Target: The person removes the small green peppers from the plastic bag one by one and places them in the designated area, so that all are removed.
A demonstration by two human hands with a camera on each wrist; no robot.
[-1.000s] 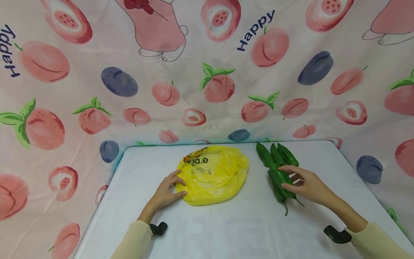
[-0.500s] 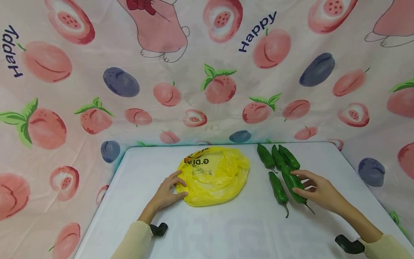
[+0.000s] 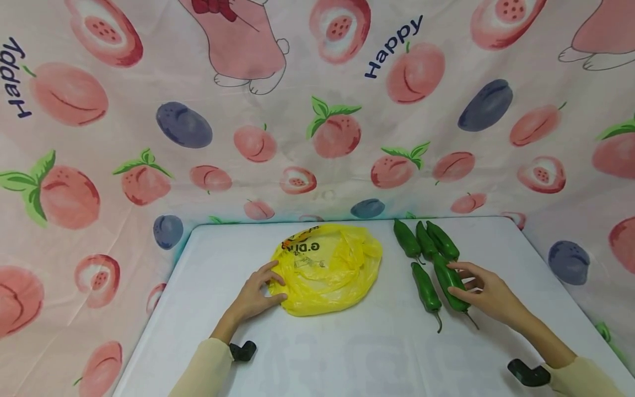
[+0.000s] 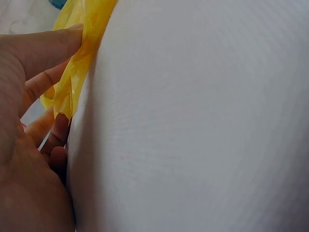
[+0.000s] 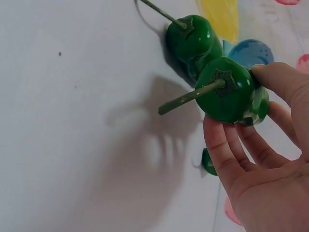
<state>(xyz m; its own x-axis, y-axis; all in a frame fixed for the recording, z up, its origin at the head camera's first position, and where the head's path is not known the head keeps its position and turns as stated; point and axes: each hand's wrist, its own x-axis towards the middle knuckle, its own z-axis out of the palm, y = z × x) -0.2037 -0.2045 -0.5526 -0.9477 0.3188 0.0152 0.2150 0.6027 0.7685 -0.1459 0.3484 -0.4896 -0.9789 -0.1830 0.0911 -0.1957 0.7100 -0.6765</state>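
In the head view, my right hand [image 3: 488,292] holds a long green chili pepper [image 3: 448,284] by its side, thumb on one side and fingers on the other. The right wrist view shows that held pepper [image 5: 224,92] stem-first, its stalk pointing left. Just left of it a second green pepper [image 3: 425,286] lies on the table. Several more peppers [image 3: 407,240] lie behind these, toward the far edge. My left hand [image 3: 258,292] pinches the left edge of a crumpled yellow plastic bag [image 3: 327,275]; its thumb and fingers lie on either side of the plastic [image 4: 79,63].
The white table [image 3: 347,358] reaches back to a fruit-print cloth [image 3: 278,182] hung as a wall behind and at both sides. A black wrist device [image 3: 243,351] sits at the left cuff, another [image 3: 528,373] at the right.
My right hand has moved right with the pepper, which now lies apart from the pepper that it overlapped before. My left hand and the bag stay in place.
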